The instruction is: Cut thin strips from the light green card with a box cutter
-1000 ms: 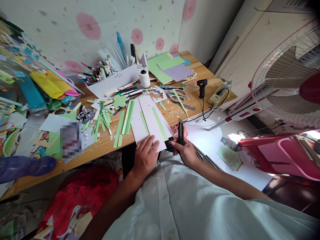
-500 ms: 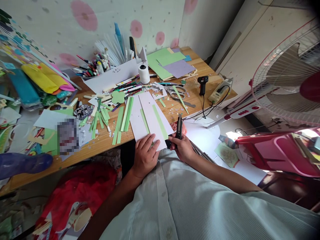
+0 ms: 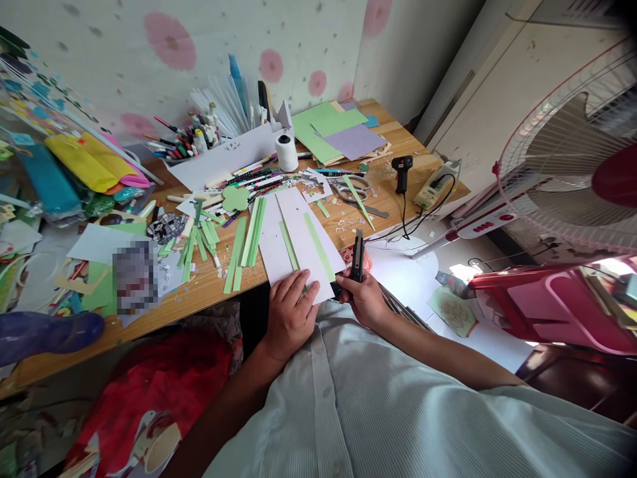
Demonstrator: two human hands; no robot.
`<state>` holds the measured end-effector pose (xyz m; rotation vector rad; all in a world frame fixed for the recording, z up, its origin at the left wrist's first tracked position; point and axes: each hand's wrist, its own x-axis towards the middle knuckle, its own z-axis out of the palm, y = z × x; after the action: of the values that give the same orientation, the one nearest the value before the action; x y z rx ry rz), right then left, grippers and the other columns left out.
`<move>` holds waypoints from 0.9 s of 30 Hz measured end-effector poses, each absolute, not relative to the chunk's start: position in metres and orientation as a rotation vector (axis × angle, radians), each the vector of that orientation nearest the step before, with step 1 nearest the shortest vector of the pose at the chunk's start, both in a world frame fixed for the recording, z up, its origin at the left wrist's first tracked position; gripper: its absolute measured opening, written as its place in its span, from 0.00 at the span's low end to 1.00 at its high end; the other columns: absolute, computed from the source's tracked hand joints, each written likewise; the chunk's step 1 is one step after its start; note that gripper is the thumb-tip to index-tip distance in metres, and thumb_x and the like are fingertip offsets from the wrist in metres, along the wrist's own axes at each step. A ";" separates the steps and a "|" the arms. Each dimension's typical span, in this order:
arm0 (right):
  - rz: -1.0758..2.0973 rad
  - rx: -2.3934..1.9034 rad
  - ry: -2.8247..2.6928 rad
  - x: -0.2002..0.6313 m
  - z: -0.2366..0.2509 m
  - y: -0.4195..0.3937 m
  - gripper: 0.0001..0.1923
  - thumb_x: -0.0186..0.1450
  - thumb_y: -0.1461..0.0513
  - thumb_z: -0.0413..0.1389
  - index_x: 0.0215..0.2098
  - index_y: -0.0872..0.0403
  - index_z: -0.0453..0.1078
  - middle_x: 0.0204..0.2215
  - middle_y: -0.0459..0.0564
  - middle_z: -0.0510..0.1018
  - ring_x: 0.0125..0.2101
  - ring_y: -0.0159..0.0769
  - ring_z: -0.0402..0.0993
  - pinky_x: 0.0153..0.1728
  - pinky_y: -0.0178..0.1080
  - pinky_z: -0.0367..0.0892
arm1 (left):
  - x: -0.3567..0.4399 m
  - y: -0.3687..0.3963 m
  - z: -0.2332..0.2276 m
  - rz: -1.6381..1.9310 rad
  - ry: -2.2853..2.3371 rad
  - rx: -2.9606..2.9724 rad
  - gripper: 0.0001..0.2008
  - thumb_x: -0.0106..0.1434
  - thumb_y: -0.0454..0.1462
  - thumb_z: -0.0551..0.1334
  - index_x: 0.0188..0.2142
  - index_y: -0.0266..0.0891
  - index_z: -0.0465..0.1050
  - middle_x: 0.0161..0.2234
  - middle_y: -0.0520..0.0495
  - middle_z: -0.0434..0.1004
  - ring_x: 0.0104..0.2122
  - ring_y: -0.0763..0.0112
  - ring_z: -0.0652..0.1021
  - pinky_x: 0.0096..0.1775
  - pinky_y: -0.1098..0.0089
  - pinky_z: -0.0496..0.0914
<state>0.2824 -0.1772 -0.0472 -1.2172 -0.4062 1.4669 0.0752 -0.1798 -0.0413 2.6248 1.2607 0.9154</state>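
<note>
My left hand (image 3: 293, 309) lies with its fingers stretched over the near end of a white card sheet (image 3: 316, 222), pressing on it. Two light green paper strips lie on that card; one green strip (image 3: 318, 245) is on the right part, and the other runs toward my left fingertips. My right hand (image 3: 364, 295) is closed round a black utility knife (image 3: 357, 255), which points up and away from me beside the card's right edge. Left of the card, several green paper strips (image 3: 253, 232) rest on the desk.
Scissors (image 3: 351, 189), a thread spool (image 3: 286, 154) and pens lie behind the card. A black glue gun (image 3: 401, 174) stands by a power strip (image 3: 438, 186) on the right. A fan (image 3: 572, 159) is beyond the desk (image 3: 398, 129). Coloured sheets (image 3: 353, 141) lie at the back.
The view has shifted very slightly. Both hands, the card and the utility knife stay almost as they were.
</note>
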 end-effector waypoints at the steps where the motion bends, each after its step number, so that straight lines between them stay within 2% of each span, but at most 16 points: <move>1: 1.455 -1.230 -0.419 0.282 -0.048 -0.177 0.24 0.52 0.54 0.78 0.34 0.47 0.68 0.22 0.37 0.72 0.16 0.32 0.63 0.19 0.40 0.64 | 0.077 -0.178 -0.040 0.903 1.265 2.626 0.22 0.71 0.34 0.66 0.63 0.47 0.76 0.67 0.36 0.76 0.67 0.44 0.75 0.62 0.40 0.71; 8: 1.396 -1.244 -0.441 0.279 -0.055 -0.174 0.26 0.50 0.53 0.79 0.33 0.48 0.68 0.21 0.38 0.72 0.15 0.31 0.65 0.17 0.38 0.65 | 0.086 -0.161 -0.035 0.812 1.344 2.602 0.19 0.73 0.36 0.65 0.61 0.46 0.78 0.67 0.35 0.75 0.66 0.42 0.75 0.63 0.40 0.70; 13: 1.368 -1.222 -0.456 0.278 -0.057 -0.173 0.25 0.52 0.53 0.79 0.33 0.49 0.68 0.19 0.37 0.72 0.15 0.31 0.66 0.17 0.36 0.64 | 0.089 -0.152 -0.030 0.749 1.359 2.616 0.17 0.74 0.42 0.66 0.59 0.42 0.78 0.67 0.32 0.75 0.65 0.40 0.74 0.61 0.41 0.71; 22: 1.296 -1.300 -0.505 0.277 -0.056 -0.172 0.24 0.53 0.51 0.78 0.33 0.51 0.71 0.21 0.39 0.74 0.15 0.30 0.67 0.15 0.35 0.63 | 0.087 -0.144 -0.029 0.748 1.302 2.650 0.15 0.75 0.38 0.65 0.59 0.41 0.78 0.65 0.33 0.77 0.65 0.45 0.75 0.63 0.44 0.74; 27: 1.290 -1.359 -0.632 0.281 -0.052 -0.172 0.23 0.54 0.49 0.76 0.39 0.52 0.78 0.24 0.43 0.78 0.15 0.31 0.67 0.16 0.36 0.64 | 0.086 -0.146 -0.030 0.788 1.312 2.669 0.15 0.75 0.37 0.65 0.59 0.41 0.78 0.64 0.34 0.78 0.63 0.46 0.77 0.61 0.45 0.75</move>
<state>0.2813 -0.1724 -0.0520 -1.3594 -0.6318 1.2901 0.0860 -0.1464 -0.0304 2.6693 1.3115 0.7877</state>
